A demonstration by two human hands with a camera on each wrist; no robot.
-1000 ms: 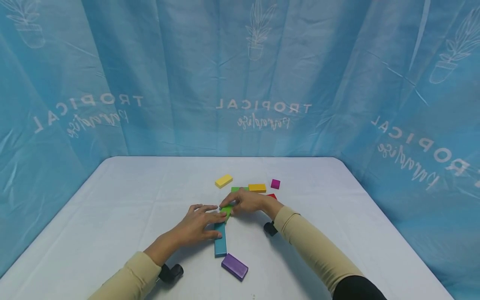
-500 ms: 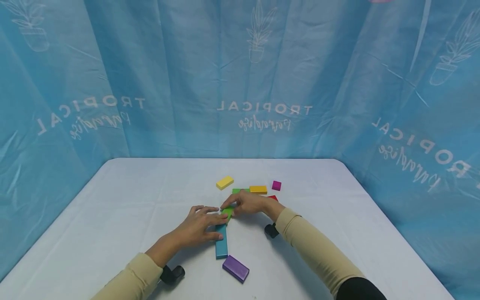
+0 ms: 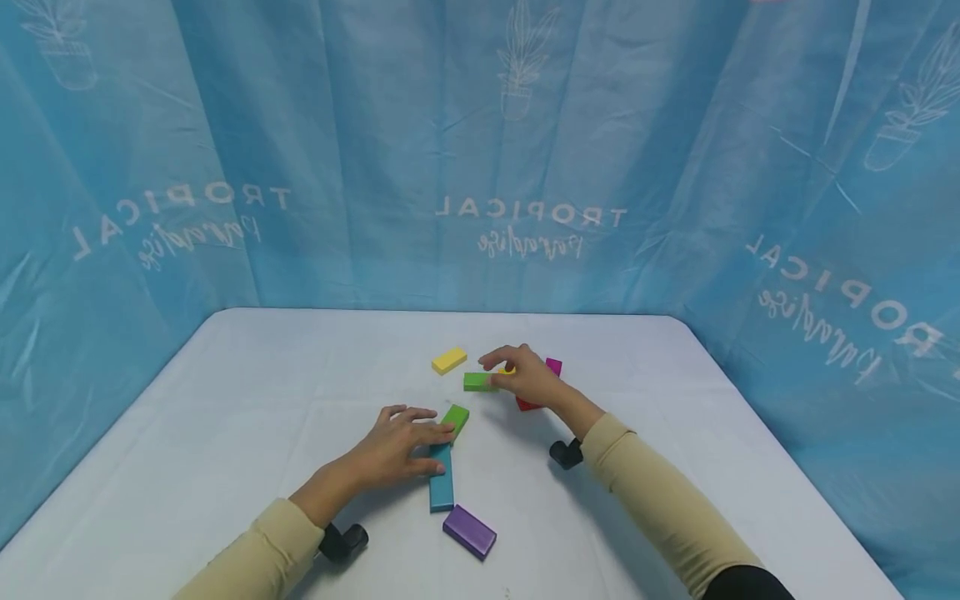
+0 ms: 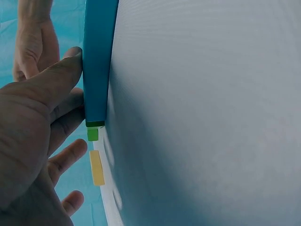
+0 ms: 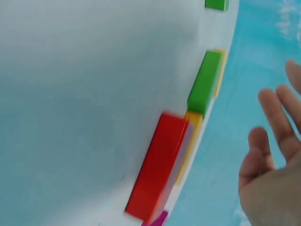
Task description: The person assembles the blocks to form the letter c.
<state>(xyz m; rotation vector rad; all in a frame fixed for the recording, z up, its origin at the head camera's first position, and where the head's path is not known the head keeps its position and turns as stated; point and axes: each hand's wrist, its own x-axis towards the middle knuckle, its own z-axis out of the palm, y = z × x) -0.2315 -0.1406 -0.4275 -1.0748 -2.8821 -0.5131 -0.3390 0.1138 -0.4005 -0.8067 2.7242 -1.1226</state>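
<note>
My left hand rests its thumb and fingertips on a long blue block, its fingers fairly straight. A green block lies slanted at the blue block's far end, with my left index fingertip on it. My right hand hovers, loosely bent and holding nothing, over a row of blocks. Below it are a second green block, a red block and a mostly covered orange block. In the left wrist view the blue block stands beside the thumb.
Near the front lies a purple block, its corner close to the blue one. Toward the back are a yellow block and a small magenta block. White cloth covers the table; blue curtains hang behind and at both sides.
My right hand has let go of the slanted green block and moved back and right, above the orange and red blocks. The left hand stays in place.
</note>
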